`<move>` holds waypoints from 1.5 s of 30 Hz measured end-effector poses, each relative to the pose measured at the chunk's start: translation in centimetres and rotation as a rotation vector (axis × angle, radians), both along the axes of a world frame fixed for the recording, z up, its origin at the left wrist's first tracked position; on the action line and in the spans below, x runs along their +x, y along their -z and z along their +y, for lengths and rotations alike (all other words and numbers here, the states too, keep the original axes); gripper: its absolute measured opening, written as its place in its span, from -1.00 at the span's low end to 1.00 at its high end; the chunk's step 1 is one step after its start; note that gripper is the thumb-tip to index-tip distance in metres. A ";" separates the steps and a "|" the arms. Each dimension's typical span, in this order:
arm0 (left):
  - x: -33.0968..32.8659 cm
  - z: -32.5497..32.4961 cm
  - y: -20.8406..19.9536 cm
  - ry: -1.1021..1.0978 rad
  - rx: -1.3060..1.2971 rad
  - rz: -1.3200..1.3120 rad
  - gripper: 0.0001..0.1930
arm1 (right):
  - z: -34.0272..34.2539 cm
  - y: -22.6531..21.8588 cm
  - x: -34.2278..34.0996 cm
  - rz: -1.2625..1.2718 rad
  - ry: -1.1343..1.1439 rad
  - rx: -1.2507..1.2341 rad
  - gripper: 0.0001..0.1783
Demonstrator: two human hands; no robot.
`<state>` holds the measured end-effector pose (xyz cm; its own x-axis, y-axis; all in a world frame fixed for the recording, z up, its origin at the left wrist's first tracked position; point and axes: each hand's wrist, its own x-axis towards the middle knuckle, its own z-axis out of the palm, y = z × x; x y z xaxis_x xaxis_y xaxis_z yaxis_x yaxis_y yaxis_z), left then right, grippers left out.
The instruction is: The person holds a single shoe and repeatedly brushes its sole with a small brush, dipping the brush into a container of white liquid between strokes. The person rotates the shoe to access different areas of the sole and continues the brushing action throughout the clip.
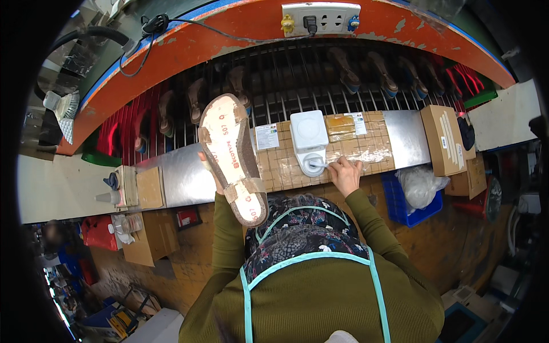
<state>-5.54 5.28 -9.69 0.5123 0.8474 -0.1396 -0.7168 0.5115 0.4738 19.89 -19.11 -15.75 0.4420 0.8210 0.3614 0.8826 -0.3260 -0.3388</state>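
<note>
My left hand [211, 170] is closed around the edge of a cork-edged shoe sole [229, 150], mostly hidden behind it. The sole is held up, its pale face with red print toward me. Across one end runs a light-coloured band [244, 189]. At the bench edge, my right hand [346, 176] pinches the thin pale handle of a small tool [321, 164], perhaps a brush. Its other end reaches into the round cup [313, 166] at the near side of a white dispenser [309, 132]. What the cup holds cannot be made out.
The dispenser stands on taped cardboard [274, 168] along the metal bench [189, 177]. Beyond it, several shoe soles lie on the dark bars of a conveyor [274, 74] under an orange frame [211, 37]. A cardboard box [443, 140] and a blue crate [407, 217] are to the right.
</note>
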 end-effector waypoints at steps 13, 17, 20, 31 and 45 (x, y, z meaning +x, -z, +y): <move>2.6 -2.9 -3.8 0.379 0.379 0.343 0.12 | 5.4 -15.1 0.7 1.208 -0.325 0.365 -0.84; 4.2 -4.1 -6.6 0.475 0.480 0.354 0.22 | 7.7 -22.0 -0.6 0.661 -0.401 0.459 -0.84; 4.4 -4.8 -8.1 0.470 0.526 0.398 0.24 | 9.2 -22.7 -0.9 0.338 -0.264 0.508 -0.84; 5.1 -3.5 -6.4 0.416 0.457 0.270 0.11 | 11.0 -23.1 0.1 -0.106 -0.225 0.589 -0.84; 5.6 -2.5 -6.6 0.021 0.134 0.393 0.02 | 7.5 -11.8 -5.8 1.390 -0.481 0.365 -0.54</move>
